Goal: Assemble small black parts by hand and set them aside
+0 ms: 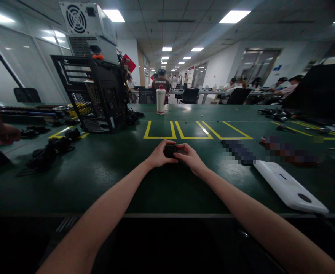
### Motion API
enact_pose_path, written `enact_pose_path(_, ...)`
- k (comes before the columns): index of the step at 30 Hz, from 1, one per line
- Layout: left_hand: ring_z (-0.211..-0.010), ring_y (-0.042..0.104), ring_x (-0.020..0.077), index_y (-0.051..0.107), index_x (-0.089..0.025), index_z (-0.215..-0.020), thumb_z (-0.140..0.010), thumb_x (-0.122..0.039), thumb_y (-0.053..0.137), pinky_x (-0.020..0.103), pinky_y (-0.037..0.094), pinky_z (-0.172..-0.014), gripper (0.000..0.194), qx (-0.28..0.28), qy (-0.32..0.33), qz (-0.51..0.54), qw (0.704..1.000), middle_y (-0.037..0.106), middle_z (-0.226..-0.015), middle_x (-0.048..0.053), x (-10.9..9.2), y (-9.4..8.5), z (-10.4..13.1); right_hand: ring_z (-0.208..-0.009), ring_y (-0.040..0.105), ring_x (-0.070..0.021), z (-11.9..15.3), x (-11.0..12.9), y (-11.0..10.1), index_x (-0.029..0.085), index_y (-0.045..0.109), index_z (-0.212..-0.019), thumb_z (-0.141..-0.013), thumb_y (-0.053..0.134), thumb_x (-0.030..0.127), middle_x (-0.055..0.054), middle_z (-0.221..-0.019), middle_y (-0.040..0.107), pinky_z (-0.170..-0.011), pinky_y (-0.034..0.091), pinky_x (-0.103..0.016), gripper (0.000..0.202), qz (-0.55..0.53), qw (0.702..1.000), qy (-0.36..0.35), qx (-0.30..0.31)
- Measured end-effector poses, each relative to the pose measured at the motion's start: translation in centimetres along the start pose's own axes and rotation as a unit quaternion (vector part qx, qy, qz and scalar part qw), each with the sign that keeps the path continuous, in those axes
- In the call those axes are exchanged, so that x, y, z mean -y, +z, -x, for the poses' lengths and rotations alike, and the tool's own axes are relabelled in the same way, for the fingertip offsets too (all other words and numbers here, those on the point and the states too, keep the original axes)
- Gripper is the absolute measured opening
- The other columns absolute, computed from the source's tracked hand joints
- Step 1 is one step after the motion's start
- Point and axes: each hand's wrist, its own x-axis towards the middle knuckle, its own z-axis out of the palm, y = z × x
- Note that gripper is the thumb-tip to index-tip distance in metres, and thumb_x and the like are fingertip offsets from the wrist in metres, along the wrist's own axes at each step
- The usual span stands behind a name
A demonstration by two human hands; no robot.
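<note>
A small black block-like object (169,150) is held between my two hands, just above or on the green table; its exact kind is too dark to make out. My left hand (158,155) grips its left side, with the thumb below and the fingers over the top. From the right, my right hand (190,156) pinches it between thumb and fingers. Just beyond the hands, yellow tape outlines (159,137) mark the tabletop.
At left stands an open black computer case (99,95) with a metal power supply (84,23) on top. Black cables (53,150) lie nearer. A white cup (161,101) stands ahead. To the right rests a white power bank-like device (290,184). Another person's hand (9,134) is at far left.
</note>
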Motion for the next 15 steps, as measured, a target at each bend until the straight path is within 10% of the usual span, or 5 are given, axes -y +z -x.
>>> enact_pose_path(15,-0.094,0.052,0.0214,0.046,-0.020,-0.107,-0.048,-0.029,0.076,0.041,0.039,-0.085,0.066,0.000,0.000,-0.017,1.000,0.051,-0.107,0.007,-0.35,-0.15,0.06,-0.087,0.055,-0.0156,-0.10,0.34,0.06,0.019,0.055,-0.096,-0.063,0.062,0.025,-0.005,-0.099,0.057,-0.080,0.043,-0.035,0.034,-0.028,0.999,0.045,0.005)
